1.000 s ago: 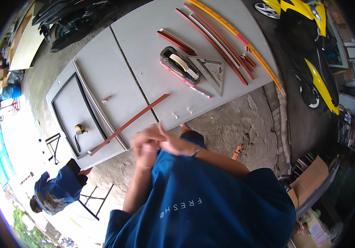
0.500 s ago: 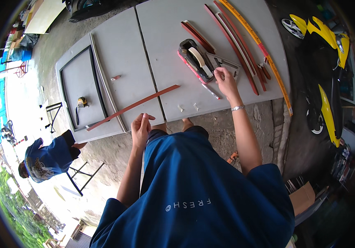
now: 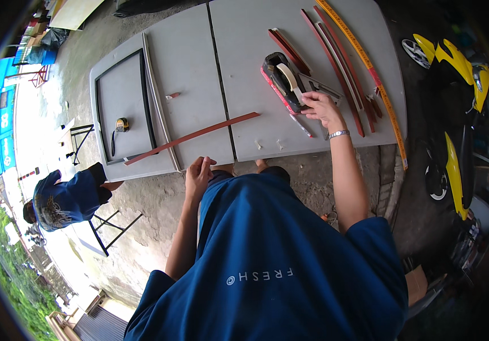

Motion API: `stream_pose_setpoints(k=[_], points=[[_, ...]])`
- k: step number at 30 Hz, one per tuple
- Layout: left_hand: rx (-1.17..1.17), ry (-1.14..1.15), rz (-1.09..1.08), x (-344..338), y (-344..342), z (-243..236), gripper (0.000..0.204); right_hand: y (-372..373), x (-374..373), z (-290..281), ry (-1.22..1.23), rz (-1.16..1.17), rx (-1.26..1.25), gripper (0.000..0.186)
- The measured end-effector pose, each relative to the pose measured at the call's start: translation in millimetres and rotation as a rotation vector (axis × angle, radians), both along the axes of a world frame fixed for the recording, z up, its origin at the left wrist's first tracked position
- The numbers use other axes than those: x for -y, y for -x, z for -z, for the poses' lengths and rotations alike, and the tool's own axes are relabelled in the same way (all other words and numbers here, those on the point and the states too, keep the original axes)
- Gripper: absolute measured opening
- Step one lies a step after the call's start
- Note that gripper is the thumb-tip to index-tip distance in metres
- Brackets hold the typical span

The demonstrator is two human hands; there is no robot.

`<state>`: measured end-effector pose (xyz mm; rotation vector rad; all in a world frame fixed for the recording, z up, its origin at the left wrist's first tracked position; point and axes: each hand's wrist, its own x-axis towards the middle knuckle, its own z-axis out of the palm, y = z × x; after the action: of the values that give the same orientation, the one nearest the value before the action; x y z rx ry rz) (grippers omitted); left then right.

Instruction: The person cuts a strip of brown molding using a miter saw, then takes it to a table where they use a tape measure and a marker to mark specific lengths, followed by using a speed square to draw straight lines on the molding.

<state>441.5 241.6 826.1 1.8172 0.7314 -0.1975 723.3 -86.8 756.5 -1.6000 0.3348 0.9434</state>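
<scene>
My right hand [image 3: 321, 109] reaches over the grey table [image 3: 199, 74] and rests its fingers on a black and red tool [image 3: 281, 79] with a pale handle. Whether the fingers grip the tool I cannot tell. A red pen [image 3: 301, 125] lies just under that hand. My left hand [image 3: 198, 173] hovers at the table's near edge, fingers apart and holding nothing, close to the end of a long reddish-brown strip [image 3: 193, 136] that lies slantwise across the table.
Several long red-brown strips [image 3: 341, 62] and an orange one [image 3: 369, 74] lie at the right. A black frame [image 3: 116, 102] with a small tape measure [image 3: 121, 124] lies at the left. A person in blue [image 3: 68, 196] bends nearby. A yellow motorbike [image 3: 455, 85] stands right.
My right hand has settled onto the black and red tool. My left hand has stayed near the table's edge. The view has shifted slightly.
</scene>
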Motion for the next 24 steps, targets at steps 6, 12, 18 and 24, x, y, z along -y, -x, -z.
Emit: stream_pose_setpoints(k=[6, 12, 18, 24], points=[[-0.023, -0.04, 0.022, -2.0, 5.1, 5.6, 0.041, 33.9, 23.1, 24.2, -0.389, 0.285, 0.052, 0.022], [-0.031, -0.053, 0.094, 0.4, -6.4, 6.6, 0.041, 55.9, 20.6, 45.3, 0.495, -0.187, 0.882, 0.014], [0.006, -0.008, 0.105, 2.2, -17.4, -5.6, 0.035, 83.4, 18.6, 34.0, 0.648, 0.078, 0.995, 0.01], [0.093, 0.222, 0.144, 32.9, -28.4, -8.6, 0.047, 136.8, -81.1, -54.1, 0.05, -0.53, 0.852, 0.01]])
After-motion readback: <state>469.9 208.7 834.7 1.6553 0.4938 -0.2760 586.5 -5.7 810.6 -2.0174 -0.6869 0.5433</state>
